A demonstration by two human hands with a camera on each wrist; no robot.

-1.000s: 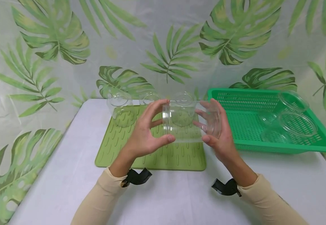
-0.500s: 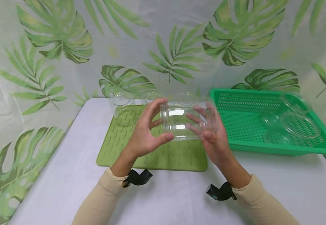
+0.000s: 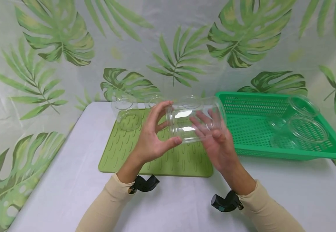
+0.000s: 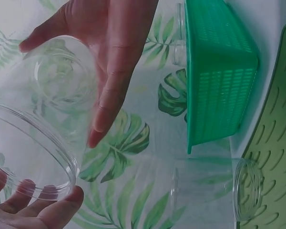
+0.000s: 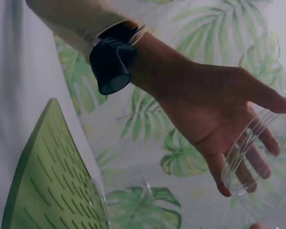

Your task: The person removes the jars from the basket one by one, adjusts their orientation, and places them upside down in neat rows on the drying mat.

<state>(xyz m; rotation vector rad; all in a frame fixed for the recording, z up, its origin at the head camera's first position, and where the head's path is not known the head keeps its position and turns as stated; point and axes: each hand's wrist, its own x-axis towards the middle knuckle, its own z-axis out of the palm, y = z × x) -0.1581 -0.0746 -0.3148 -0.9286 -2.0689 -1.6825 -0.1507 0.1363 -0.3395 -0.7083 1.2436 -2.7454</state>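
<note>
A clear jar lies on its side in mid-air above the green mat, its ringed rim to the left and its base to the right. My left hand grips the rim end, thumb in front and fingers behind. At the base end, my right hand holds the jar with its thumb in front; its spread fingers show through the clear wall. In the left wrist view the jar's rim faces the camera. The right wrist view shows my left hand around the rim; little of my right hand appears there.
On the back of the green ribbed mat stand several clear jars, including a left one. A green basket at the right holds more clear vessels. A leaf-print sheet hangs behind the white table.
My right hand has shifted left along the jar and turned its palm more toward the camera. The jar's base end has risen slightly. My left hand stays nearly in place.
</note>
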